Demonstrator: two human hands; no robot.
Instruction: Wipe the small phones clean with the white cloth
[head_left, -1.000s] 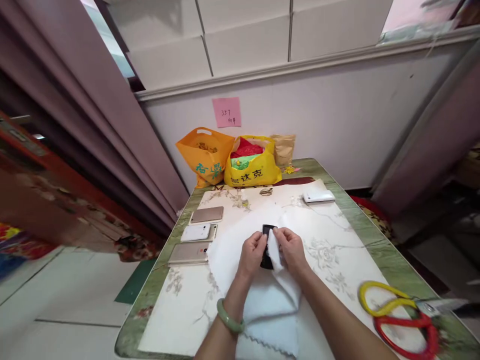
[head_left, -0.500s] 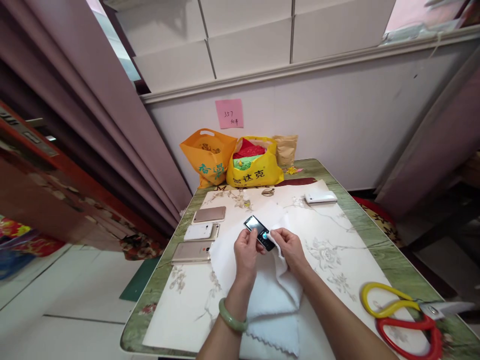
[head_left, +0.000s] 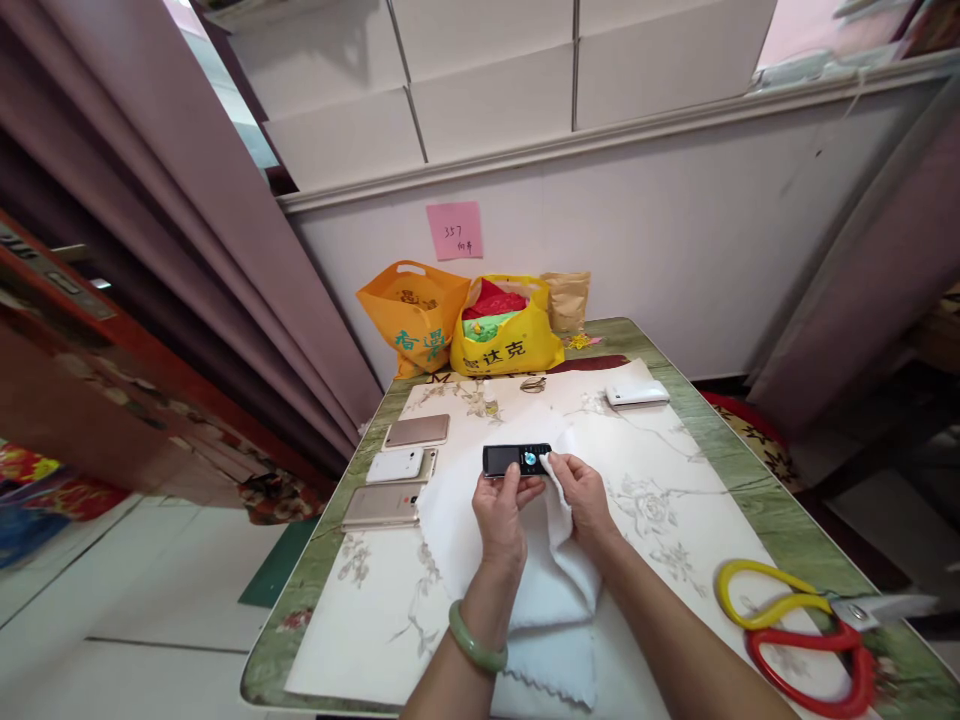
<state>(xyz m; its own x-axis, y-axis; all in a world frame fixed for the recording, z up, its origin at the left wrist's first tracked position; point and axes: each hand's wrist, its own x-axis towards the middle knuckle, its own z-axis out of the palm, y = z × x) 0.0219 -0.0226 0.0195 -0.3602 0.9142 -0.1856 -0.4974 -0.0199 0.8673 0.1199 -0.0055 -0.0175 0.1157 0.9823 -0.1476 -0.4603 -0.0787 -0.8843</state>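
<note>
My left hand [head_left: 501,510] is closed on a small black phone [head_left: 514,459], held sideways above the table with its screen facing up. My right hand [head_left: 581,495] pinches a fold of a white cloth [head_left: 551,590] against the phone's right end. The rest of the cloth lies spread on the table under both hands. A green bangle [head_left: 474,645] is on my left wrist.
Three phones [head_left: 394,465] lie in a column at the left on a white floral mat [head_left: 660,500]. A white device [head_left: 636,393] sits at the far right. Orange [head_left: 412,320] and yellow [head_left: 506,335] bags stand at the back. Big yellow-and-red scissors [head_left: 795,630] lie at the near right.
The black phone has been turned from upright to lying sideways in my left hand. My right hand with the cloth has shifted to the phone's right end.
</note>
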